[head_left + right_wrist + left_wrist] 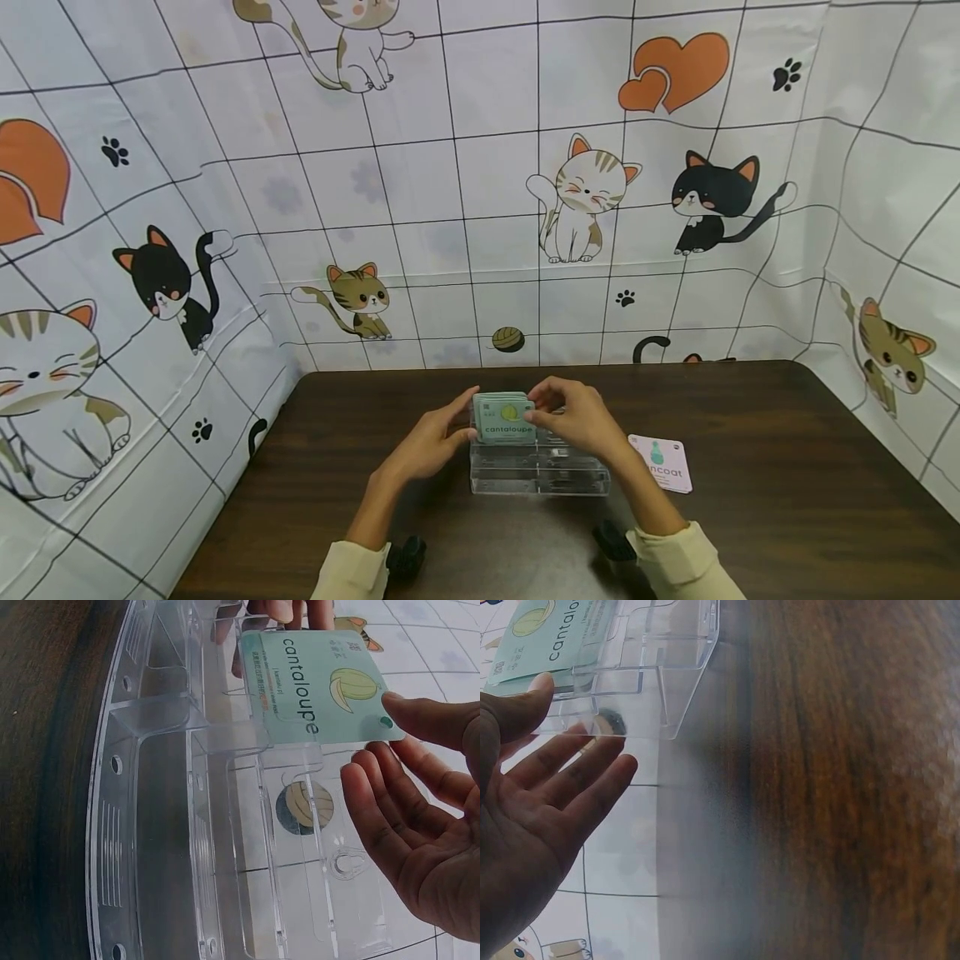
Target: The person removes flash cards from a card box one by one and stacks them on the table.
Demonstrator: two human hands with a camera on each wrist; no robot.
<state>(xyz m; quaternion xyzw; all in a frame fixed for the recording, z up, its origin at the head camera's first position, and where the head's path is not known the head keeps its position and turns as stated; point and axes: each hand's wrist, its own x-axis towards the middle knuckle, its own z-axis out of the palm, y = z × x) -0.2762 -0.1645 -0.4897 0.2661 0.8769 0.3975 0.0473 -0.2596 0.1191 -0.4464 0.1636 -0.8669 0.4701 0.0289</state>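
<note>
A green flashcard (pixel 504 419) printed "cantaloupe", with more green cards behind it, stands in the upper left compartment of a clear plastic tiered card holder (pixel 540 481). At the card's right edge my right hand (pixel 576 417) pinches it, thumb on the printed corner and fingers behind, as the right wrist view shows. My left hand (pixel 429 439) is at the left side of the stack. In the left wrist view its thumb (pixel 529 712) lies by the card's edge, while the other fingers extend loosely beside the holder's clear side wall.
A pink card (pixel 667 463) lies on the dark wooden table (pixel 787 500) right of the holder, partly hidden by my right forearm. Behind the table hangs a white cloth (pixel 495 192) with a grid and cartoon cats. Black straps (pixel 407 557) circle my wrists.
</note>
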